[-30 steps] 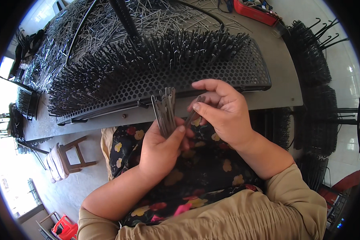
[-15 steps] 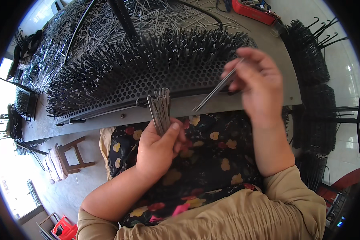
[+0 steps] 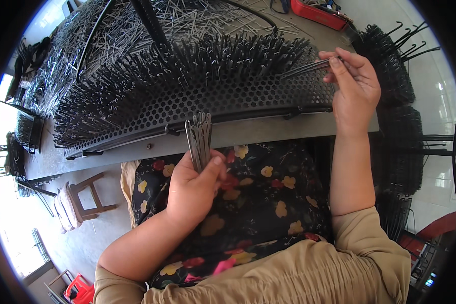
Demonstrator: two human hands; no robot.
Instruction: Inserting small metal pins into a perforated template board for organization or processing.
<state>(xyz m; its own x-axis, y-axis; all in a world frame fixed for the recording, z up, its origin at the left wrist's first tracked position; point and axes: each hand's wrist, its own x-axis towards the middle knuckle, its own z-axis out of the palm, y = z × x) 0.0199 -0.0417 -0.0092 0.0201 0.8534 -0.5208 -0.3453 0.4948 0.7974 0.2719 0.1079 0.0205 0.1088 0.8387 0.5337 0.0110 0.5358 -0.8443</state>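
My left hand is closed round a bundle of thin metal rods with looped ends, held upright in front of the table's near edge. My right hand pinches a few more of these rods between thumb and fingertips; exactly how many I cannot tell. Their far ends point left, over the right part of a black perforated rack, close to the standing rods. Whether the tips touch the rack is unclear. Many dark hook-ended rods stand densely in the rack's holes, leaving its near strip bare.
A large heap of loose metal rods covers the table behind the rack. A red toolbox sits at the far right. More black hooked racks hang at the right. A wooden stool stands on the floor at left.
My right hand has moved right and away from me, swinging its rods from a downward slant to nearly level over the rack. My left hand keeps its bundle almost in place.
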